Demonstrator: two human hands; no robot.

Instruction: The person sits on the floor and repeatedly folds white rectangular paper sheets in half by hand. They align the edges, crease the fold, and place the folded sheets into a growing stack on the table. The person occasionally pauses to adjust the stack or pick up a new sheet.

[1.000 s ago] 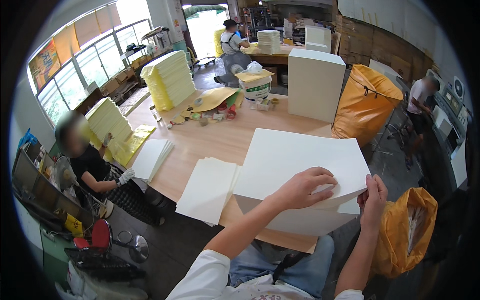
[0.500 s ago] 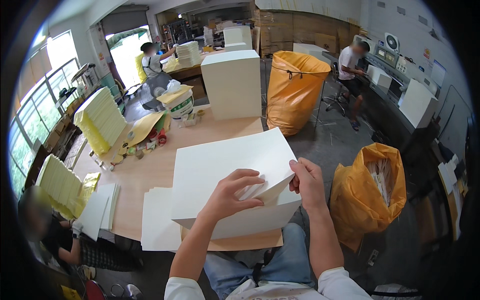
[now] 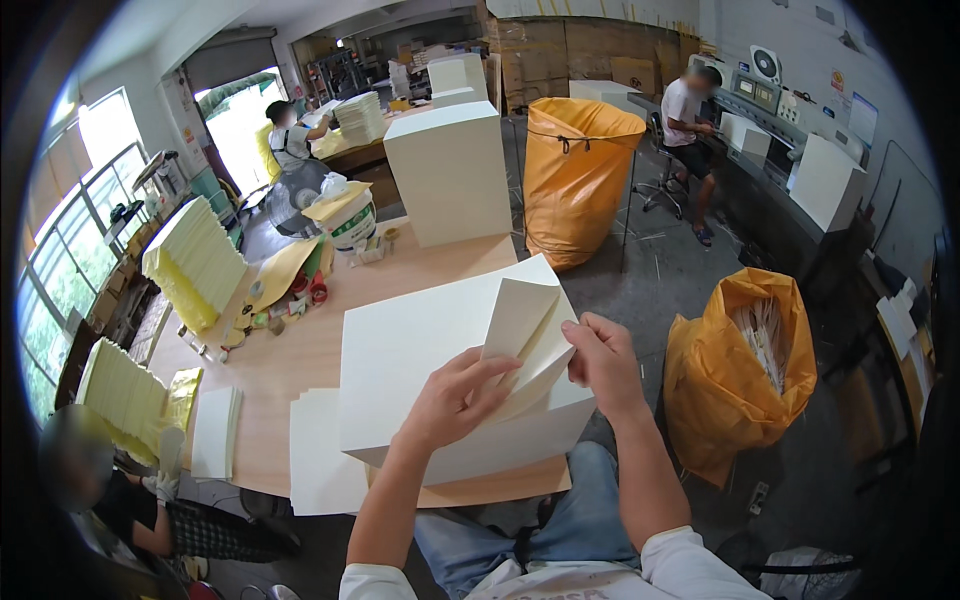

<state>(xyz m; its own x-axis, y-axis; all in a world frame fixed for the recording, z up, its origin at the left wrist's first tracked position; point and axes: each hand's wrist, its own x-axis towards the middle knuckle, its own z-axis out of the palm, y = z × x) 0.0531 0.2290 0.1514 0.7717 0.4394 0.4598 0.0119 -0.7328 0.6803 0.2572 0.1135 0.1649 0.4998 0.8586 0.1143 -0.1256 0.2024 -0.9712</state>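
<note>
A tall stack of white paper sheets (image 3: 410, 340) stands at the near edge of the table in front of me. My right hand (image 3: 603, 362) pinches several sheets at the stack's near right corner, lifted and bent upward. Beside it, my left hand (image 3: 450, 397) has its fingers slightly bent and loosely apart, resting against the raised sheets. One paper flap (image 3: 518, 315) curls up and over toward the left, just beyond my left fingertips. Left of the stack lies a low pile of white sheets (image 3: 325, 455), partly covered by the stack.
The wooden table (image 3: 330, 345) bears another tall white stack (image 3: 450, 180), tape rolls (image 3: 316, 290), a bucket (image 3: 345, 220) and yellowish stacks (image 3: 195, 265). Orange bags (image 3: 580, 190) stand right, one with paper strips. A gloved co-worker's hand (image 3: 163, 487) is at left; others work farther back.
The lifted corner has opened, with a flap now folded up and left. My left fingers have drawn closer together against the sheets. At left, the co-worker has moved a white sheet off the pile.
</note>
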